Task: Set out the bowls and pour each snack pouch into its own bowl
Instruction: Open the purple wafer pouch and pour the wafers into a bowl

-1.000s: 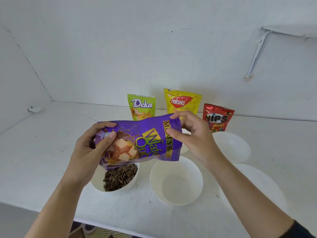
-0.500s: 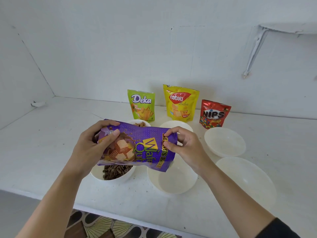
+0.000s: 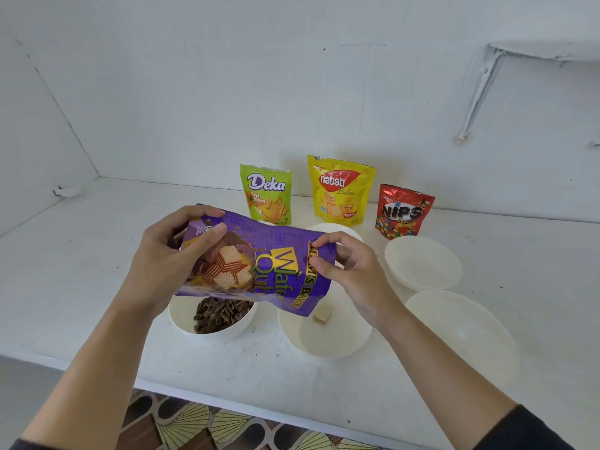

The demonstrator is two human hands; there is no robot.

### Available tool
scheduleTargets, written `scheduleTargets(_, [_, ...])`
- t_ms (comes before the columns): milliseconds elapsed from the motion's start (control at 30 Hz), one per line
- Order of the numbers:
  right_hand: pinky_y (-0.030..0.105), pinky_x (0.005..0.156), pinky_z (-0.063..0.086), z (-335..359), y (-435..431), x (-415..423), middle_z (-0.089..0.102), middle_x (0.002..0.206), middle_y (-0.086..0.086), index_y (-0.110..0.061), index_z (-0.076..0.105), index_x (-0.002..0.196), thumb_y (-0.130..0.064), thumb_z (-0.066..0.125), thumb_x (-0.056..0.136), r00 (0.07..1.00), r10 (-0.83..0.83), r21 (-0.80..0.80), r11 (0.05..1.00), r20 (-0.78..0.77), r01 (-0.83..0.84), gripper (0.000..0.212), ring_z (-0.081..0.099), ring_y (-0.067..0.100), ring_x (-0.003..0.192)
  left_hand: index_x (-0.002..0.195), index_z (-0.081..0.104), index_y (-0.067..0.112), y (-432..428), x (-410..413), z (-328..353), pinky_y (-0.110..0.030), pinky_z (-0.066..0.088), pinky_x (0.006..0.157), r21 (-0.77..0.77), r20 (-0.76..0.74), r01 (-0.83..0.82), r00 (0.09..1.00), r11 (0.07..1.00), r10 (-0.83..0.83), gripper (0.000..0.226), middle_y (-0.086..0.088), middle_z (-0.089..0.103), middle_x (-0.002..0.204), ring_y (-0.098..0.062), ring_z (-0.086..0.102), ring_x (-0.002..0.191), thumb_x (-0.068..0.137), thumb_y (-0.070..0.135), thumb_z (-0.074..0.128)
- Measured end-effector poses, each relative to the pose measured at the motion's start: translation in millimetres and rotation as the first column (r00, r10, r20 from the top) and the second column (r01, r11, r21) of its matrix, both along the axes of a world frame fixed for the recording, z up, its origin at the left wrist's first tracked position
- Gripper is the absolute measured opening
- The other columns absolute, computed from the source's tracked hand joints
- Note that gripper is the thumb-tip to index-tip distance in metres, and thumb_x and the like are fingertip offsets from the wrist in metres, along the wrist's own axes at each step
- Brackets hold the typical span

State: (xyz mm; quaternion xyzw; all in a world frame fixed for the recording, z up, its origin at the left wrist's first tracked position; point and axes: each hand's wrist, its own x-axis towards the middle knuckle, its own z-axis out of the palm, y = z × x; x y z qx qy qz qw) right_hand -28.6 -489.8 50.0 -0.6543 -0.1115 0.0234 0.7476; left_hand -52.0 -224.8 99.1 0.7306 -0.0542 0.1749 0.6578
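Both hands hold a purple wafer pouch (image 3: pixel 259 266) sideways above the front bowls. My left hand (image 3: pixel 168 258) grips its bottom end and my right hand (image 3: pixel 350 271) pinches its open top, which tilts down to the right. One pale wafer cube (image 3: pixel 322 316) drops from the mouth into the white bowl (image 3: pixel 324 339) below. Left of that bowl, another white bowl (image 3: pixel 211 323) holds dark sunflower seeds. At the back stand a green Deka pouch (image 3: pixel 266 196), a yellow Nabati pouch (image 3: pixel 339 191) and a red Nips pouch (image 3: pixel 402 211).
Two white bowls sit at the right, one (image 3: pixel 422 263) behind, a larger one (image 3: pixel 461 332) in front. A further bowl rim (image 3: pixel 328 227) shows behind the purple pouch. The white counter's front edge (image 3: pixel 227 401) runs below, with patterned floor beyond. A wall bracket (image 3: pixel 477 92) hangs upper right.
The purple pouch has come lower and its mouth has tipped down over the middle front bowl. A wafer cube now falls out of it.
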Motion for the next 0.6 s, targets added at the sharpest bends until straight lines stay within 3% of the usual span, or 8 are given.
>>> scheduleTargets(167, [0.051,0.084,0.057,8,3,1,0.077,0.100,0.017,-0.012,0.064,0.100,0.001,0.073,0.086,0.999,0.023,0.041,0.999,0.029,-0.024,0.021,0.073,0.036,0.095,0.090,0.077,0.028,2,8,24,-0.021,0.059,0.060,0.038,0.075,-0.011,0.997,0.999,0.008,0.019,0.008,0.076,0.081,-0.010,0.075,0.077,0.083,0.010,0.078])
scheduleTargets(333, [0.032,0.070,0.061,4,3,-1,0.077,0.095,0.015,-0.009,0.060,0.099,0.004,0.070,0.088,0.999,0.037,0.078,0.996,-0.011,-0.036,0.019,0.074,0.027,0.088,0.092,0.078,0.029,0,12,30,-0.039,0.065,0.072,0.119,0.047,-0.001,0.999,0.993,-0.004,0.015,0.003,0.076,0.093,-0.027,0.074,0.097,0.080,0.020,0.082])
scheduleTargets(433, [0.036,0.071,0.059,-3,0,-2,0.077,0.095,0.019,-0.009,0.060,0.098,0.003,0.071,0.088,0.999,0.017,0.062,0.998,-0.039,-0.014,0.019,0.073,0.031,0.088,0.096,0.078,0.027,-3,13,25,-0.052,0.063,0.081,0.167,0.004,0.017,1.000,0.986,-0.018,0.015,-0.004,0.076,0.099,-0.032,0.073,0.101,0.082,0.021,0.081])
scheduleTargets(600, [0.041,0.074,0.058,-19,-2,-8,0.077,0.098,0.020,-0.011,0.059,0.097,0.000,0.072,0.087,0.993,0.014,0.049,0.999,-0.118,-0.008,0.019,0.074,0.034,0.090,0.102,0.077,0.021,-9,11,15,-0.056,0.062,0.083,0.225,-0.059,0.060,0.997,0.972,-0.048,0.017,0.003,0.075,0.101,-0.030,0.072,0.100,0.086,0.018,0.080])
